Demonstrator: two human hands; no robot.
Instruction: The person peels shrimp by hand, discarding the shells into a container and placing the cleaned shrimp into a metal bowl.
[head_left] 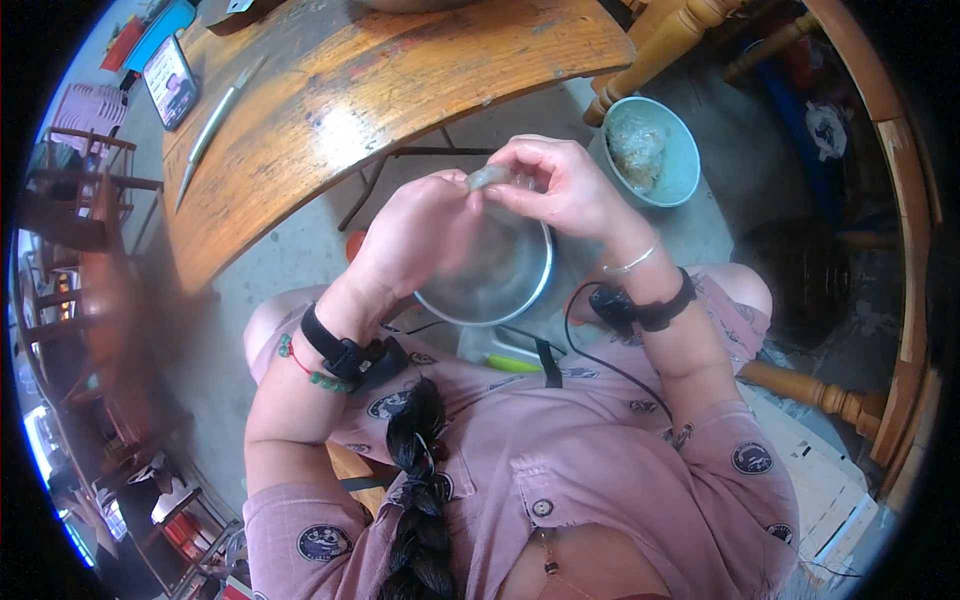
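Observation:
A small, greyish, translucent piece that looks like a raw shrimp (489,178) is pinched between my hands. My right hand (565,185) grips it with the thumb and fingertips, the fingers bent. My left hand (425,222) is closed at its other end; the thumb and fingertips meet there, and the lower fingers are blurred. Both hands are raised over a round metal-looking bowl (538,290) between my knees. My left hand and wrist hide part of that bowl, and its contents are too blurred to make out.
A wooden table (400,95) stands in front, bearing a propped phone (170,84) and a long thin knife-like tool (215,125). At the right, a light blue bucket (684,160) holds a clear plastic bag with scraps (638,150). Wooden chair legs (665,45) stand beside it.

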